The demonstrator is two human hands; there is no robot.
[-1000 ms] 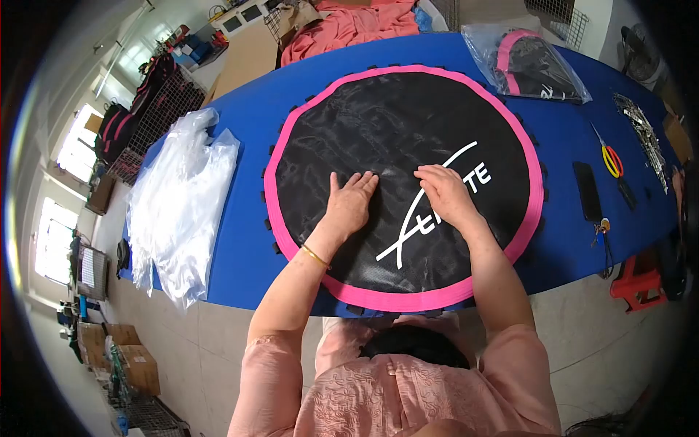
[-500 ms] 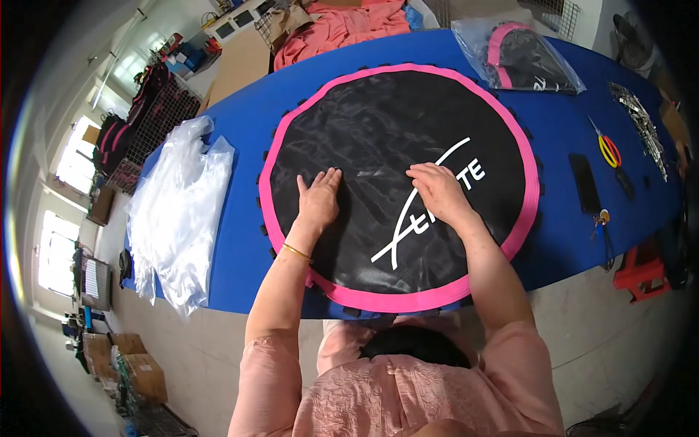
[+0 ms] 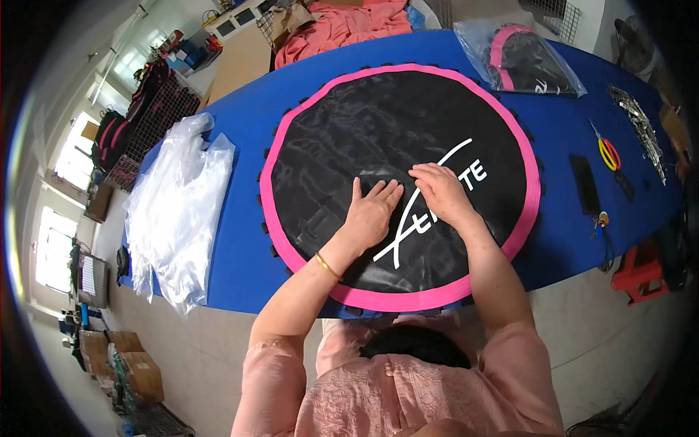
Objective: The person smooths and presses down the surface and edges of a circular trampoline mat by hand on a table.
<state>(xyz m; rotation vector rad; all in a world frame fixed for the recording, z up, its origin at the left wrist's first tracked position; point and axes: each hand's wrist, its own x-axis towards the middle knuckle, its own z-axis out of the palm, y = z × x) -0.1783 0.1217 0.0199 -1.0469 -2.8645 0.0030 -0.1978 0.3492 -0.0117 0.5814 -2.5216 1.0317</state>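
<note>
A round black trampoline mat (image 3: pixel 349 131) with a pink border and black tabs round its edge lies flat before me. White lettering runs across its right half. My left hand (image 3: pixel 370 213) rests on the black mesh near the middle, fingers stretched and thumb apart, holding nothing. Close to its right, my right hand (image 3: pixel 441 192) lies over part of the lettering with its fingers extended side by side. Nothing shows in that hand either. Faint creases cross the mesh around both hands.
Clear plastic bags (image 3: pixel 178 211) lie in a pile at the left. A bagged pink-and-black mat (image 3: pixel 520 58) is at the back right. Scissors (image 3: pixel 608 151), a phone (image 3: pixel 584 183), keys (image 3: pixel 601 218) and metal pieces (image 3: pixel 641 124) lie rightward on the blue table (image 3: pixel 240 138). A red stool (image 3: pixel 641 275) stands beyond.
My left hand has slid right across the mat, closer to my right hand. My right hand has stayed nearly in place, and the mat lies where it was.
</note>
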